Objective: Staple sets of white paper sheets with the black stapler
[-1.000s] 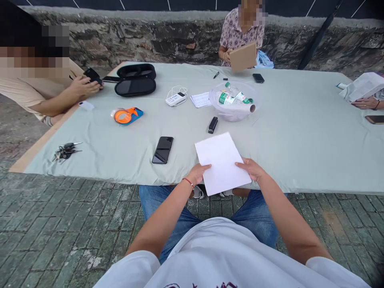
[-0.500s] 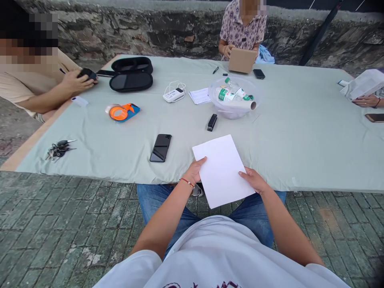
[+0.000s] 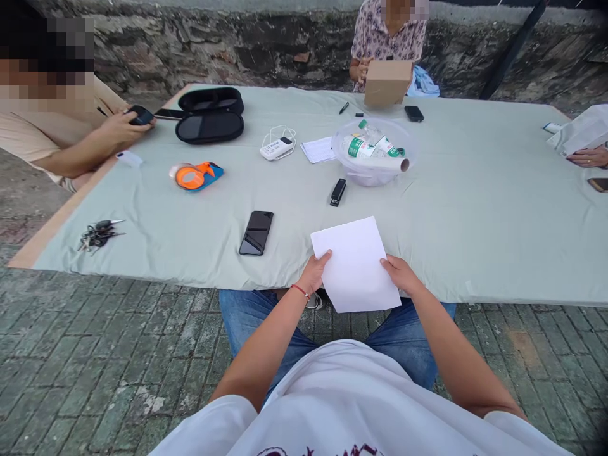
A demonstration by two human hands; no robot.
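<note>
Blank white paper (image 3: 356, 266), perhaps more than one sheet, is held over the table's near edge. My left hand (image 3: 315, 271) pinches its left side, thumb on top and the other fingers underneath. On the opposite side my right hand (image 3: 399, 273) grips it the same way. The fingers below the paper are hidden. A black smartphone (image 3: 256, 233) lies on the cloth to the left of the paper. Beyond the paper rests a black stapler (image 3: 338, 192). Behind that stands a clear plastic bowl (image 3: 368, 176) with bottles and a roll in it.
A tape dispenser (image 3: 194, 176), keys (image 3: 99, 234), a white power strip (image 3: 276, 149) and an open black case (image 3: 209, 126) lie to the left on the cloth-covered table (image 3: 475, 209). Across it, one person holds a cardboard box (image 3: 387, 83). Other people sit left and right.
The paper has turned slightly and its near edge has lifted, with both my hands still on it. Across the table, the person's cardboard box has tilted.
</note>
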